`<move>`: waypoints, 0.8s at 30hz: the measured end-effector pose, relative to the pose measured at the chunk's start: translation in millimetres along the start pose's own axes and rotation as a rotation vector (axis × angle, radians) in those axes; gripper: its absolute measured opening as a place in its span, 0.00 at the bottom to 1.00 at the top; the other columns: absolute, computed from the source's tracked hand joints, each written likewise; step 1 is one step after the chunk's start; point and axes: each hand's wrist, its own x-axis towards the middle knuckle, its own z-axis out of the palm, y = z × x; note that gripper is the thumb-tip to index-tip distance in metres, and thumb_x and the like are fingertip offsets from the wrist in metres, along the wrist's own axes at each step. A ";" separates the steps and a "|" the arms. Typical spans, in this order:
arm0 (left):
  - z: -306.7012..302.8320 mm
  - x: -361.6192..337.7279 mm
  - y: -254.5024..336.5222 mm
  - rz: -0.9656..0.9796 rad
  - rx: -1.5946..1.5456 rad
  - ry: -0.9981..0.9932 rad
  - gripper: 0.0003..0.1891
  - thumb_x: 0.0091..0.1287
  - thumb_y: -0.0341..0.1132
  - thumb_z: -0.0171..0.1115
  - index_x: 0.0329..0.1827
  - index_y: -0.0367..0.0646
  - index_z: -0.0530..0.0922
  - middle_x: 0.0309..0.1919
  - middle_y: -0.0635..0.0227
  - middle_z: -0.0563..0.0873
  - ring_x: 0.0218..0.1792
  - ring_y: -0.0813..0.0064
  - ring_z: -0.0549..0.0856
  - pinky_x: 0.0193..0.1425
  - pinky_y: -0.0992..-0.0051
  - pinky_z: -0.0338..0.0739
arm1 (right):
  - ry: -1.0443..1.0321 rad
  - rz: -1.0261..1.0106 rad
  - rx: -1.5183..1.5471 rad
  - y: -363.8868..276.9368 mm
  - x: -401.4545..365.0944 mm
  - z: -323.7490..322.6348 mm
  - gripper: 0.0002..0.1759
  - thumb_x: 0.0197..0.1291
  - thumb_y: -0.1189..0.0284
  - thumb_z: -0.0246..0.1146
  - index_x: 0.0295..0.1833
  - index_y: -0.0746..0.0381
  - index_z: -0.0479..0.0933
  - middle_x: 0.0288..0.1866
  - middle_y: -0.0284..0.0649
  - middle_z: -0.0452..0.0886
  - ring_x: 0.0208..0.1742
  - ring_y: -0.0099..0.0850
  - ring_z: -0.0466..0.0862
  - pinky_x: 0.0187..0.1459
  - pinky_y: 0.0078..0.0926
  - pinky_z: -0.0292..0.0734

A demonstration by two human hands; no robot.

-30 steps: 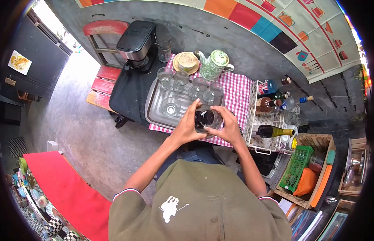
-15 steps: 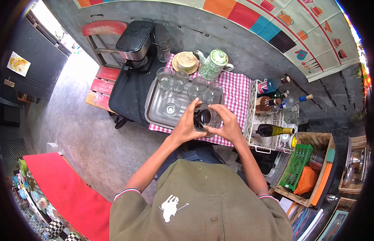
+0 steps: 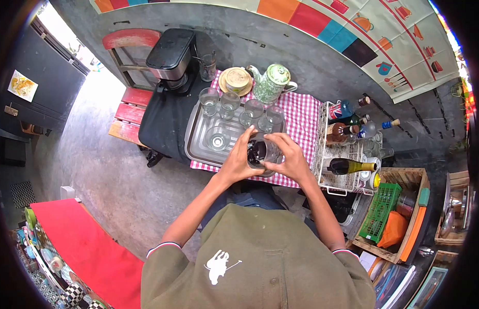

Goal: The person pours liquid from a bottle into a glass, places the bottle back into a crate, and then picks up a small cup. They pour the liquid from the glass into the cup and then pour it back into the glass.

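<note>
Both hands close around a clear glass (image 3: 272, 150) above the front right corner of the grey metal tray (image 3: 194, 140). My left hand (image 3: 238, 158) curves round its left side, and my right hand (image 3: 291, 158) grips the right side. Something dark shows inside or behind the glass, and I cannot make out what it is. Along the tray's far side stand several empty glasses, among them a left glass (image 3: 209, 101) and a right glass (image 3: 274, 117). Another glass (image 3: 217, 140) is nearer, left of my hands.
A green speckled teapot (image 3: 272, 85) and a lidded pot (image 3: 236, 80) stand behind the tray on a checked cloth (image 3: 305, 116). The coffee maker (image 3: 171, 54) is at the back left. On the right, a white wire rack (image 3: 322, 149) holds bottles, beside a wooden crate (image 3: 414, 180).
The hands and the glass stay almost in place. The whole view has shifted very slightly.
</note>
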 end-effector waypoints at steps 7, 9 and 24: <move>1.2 0.3 -1.7 0.009 0.001 0.004 0.65 0.40 0.34 0.84 0.81 0.38 0.47 0.70 0.48 0.72 0.70 0.50 0.74 0.75 0.58 0.70 | -0.019 0.022 -0.015 -0.4 1.1 -1.8 0.37 0.42 0.68 0.79 0.63 0.59 0.78 0.56 0.47 0.79 0.53 0.48 0.85 0.52 0.43 0.83; 1.0 -0.2 -2.5 0.012 -0.007 0.007 0.65 0.41 0.35 0.84 0.81 0.37 0.48 0.70 0.48 0.72 0.70 0.48 0.74 0.75 0.57 0.70 | -0.027 0.028 -0.015 -0.9 1.8 -1.6 0.38 0.42 0.67 0.79 0.63 0.59 0.78 0.56 0.47 0.78 0.52 0.48 0.85 0.52 0.43 0.83; -3.4 -3.7 -12.3 0.008 -0.014 -0.025 0.65 0.41 0.36 0.84 0.81 0.36 0.48 0.71 0.48 0.70 0.71 0.47 0.72 0.75 0.56 0.70 | -0.081 0.053 -0.013 -0.4 5.6 2.7 0.38 0.43 0.66 0.79 0.65 0.56 0.78 0.56 0.48 0.77 0.52 0.49 0.85 0.50 0.44 0.83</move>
